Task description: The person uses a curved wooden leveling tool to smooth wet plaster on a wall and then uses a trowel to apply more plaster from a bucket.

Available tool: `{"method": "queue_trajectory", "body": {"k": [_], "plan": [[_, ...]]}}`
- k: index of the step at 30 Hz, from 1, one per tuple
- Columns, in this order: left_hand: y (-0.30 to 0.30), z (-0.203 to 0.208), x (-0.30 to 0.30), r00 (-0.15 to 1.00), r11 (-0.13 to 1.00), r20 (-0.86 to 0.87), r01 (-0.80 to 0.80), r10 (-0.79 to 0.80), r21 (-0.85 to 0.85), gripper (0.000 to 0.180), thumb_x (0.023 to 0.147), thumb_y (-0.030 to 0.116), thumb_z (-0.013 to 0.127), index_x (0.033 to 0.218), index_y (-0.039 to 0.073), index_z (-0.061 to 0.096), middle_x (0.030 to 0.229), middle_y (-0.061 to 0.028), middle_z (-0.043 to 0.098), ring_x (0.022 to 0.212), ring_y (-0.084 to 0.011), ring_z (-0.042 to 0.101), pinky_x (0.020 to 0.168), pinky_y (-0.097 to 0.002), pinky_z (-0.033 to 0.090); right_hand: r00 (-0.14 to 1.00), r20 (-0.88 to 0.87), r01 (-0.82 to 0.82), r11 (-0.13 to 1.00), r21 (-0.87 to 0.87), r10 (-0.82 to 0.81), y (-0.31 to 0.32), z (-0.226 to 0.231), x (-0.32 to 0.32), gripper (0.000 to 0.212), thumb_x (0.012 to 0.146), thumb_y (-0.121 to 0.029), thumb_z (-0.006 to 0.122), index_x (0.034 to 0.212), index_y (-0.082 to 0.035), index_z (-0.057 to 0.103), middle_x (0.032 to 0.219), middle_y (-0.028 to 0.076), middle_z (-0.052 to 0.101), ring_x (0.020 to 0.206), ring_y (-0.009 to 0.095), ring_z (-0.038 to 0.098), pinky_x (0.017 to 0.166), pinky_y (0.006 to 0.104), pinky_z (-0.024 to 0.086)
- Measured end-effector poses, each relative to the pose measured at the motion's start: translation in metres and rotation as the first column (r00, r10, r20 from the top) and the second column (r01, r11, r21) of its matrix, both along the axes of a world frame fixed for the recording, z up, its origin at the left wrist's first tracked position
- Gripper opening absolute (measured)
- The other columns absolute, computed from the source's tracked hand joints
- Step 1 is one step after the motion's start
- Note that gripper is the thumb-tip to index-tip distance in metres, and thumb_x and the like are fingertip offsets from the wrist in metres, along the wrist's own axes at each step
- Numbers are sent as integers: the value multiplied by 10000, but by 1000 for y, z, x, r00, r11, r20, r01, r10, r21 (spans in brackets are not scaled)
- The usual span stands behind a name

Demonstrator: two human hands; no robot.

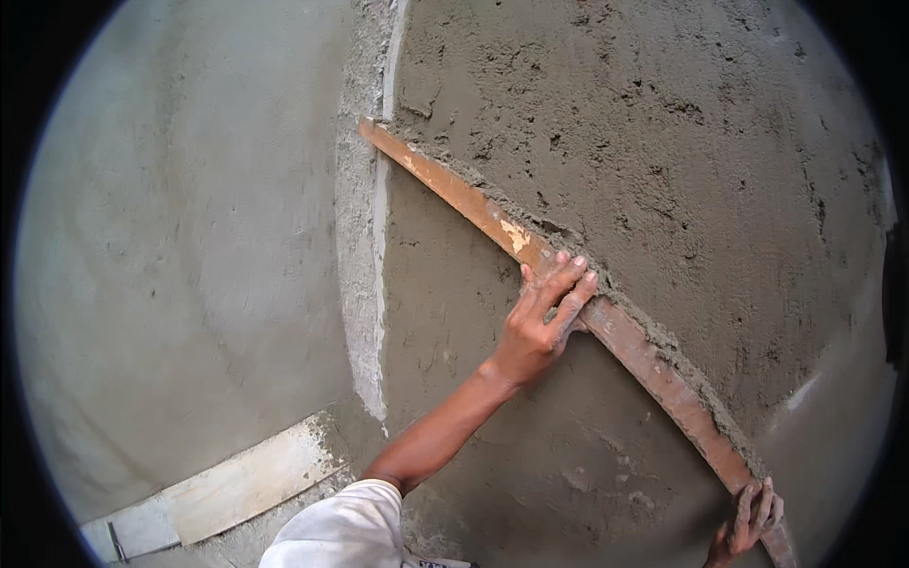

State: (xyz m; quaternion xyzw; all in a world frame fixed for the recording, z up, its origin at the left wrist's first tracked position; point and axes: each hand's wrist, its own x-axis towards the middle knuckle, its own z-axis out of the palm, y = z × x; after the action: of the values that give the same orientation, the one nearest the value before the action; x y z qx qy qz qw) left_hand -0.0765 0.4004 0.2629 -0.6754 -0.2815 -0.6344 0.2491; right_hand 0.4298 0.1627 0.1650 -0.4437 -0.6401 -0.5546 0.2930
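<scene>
A long, reddish-brown straightedge board (pixel 653 374) lies slanted against a wall of wet grey plaster (pixel 606 142), its upper end at the left and its lower end at the bottom right. Around the middle of the board my left hand (pixel 547 308) is closed, fingers over its upper edge. Near the lower end my right hand (pixel 746 521) grips it too, partly cut off by the picture's rim. Scraped mortar (pixel 696 374) sits in a ridge along the board's upper edge. Above it the plaster is rough and pitted; below, it looks smoother.
A pale vertical strip (pixel 365 256) divides the wet plaster from a smooth grey wall (pixel 189 208) at the left. Low on the left, a whitish board or skirting (pixel 246 478) runs along the wall, with a thin dark rod (pixel 116 541) by it.
</scene>
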Motion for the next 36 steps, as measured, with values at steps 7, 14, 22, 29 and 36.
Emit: {"method": "queue_trajectory", "body": {"k": [7, 14, 22, 29, 36], "plan": [[64, 184, -101, 999, 975, -34, 16, -9, 222, 672, 791, 13, 869, 1425, 147, 689, 1459, -107, 668, 1393, -348, 617, 1154, -451, 563, 998, -1, -59, 991, 123, 59, 54, 197, -140, 404, 923, 45, 694, 1314, -18, 771, 1395, 210, 702, 1249, 377, 633, 1103, 497, 453], [110, 304, -185, 989, 964, -106, -70, 100, 258, 633, 864, 23, 849, 1461, 123, 664, 1471, -97, 645, 1366, -305, 635, 1153, -404, 563, 984, -37, -162, 967, 194, 173, 117, 286, -211, 547, 907, 36, 757, 1395, -211, 764, 1419, 39, 700, 1261, 299, 595, 1118, 439, 437], [52, 141, -101, 998, 996, -62, 6, -1, 85, 765, 783, -6, 873, 1488, 157, 627, 1549, -100, 589, 1487, -389, 517, 1205, -481, 521, 987, -76, -136, 985, 106, 145, 63, 134, -143, 453, 873, 63, 780, 1304, -78, 782, 1441, 166, 691, 1248, 389, 607, 1087, 458, 454], [12, -10, -20, 996, 998, -62, -67, 67, 13, 623, 910, 4, 774, 1496, 166, 639, 1622, -58, 545, 1538, -365, 480, 1237, -646, 409, 982, -150, -118, 993, 2, 117, 14, -20, -66, 375, 888, 87, 710, 1246, -3, 773, 1455, 241, 662, 1228, 440, 586, 1070, 543, 442], [54, 172, -49, 999, 970, -20, 45, -41, 237, 634, 863, -3, 808, 1457, 160, 657, 1525, -72, 620, 1495, -355, 523, 1211, -531, 511, 994, -100, -27, 996, 89, 36, 34, 146, -102, 397, 934, 16, 661, 1320, 17, 751, 1420, 236, 676, 1273, 405, 575, 1115, 532, 427]]}}
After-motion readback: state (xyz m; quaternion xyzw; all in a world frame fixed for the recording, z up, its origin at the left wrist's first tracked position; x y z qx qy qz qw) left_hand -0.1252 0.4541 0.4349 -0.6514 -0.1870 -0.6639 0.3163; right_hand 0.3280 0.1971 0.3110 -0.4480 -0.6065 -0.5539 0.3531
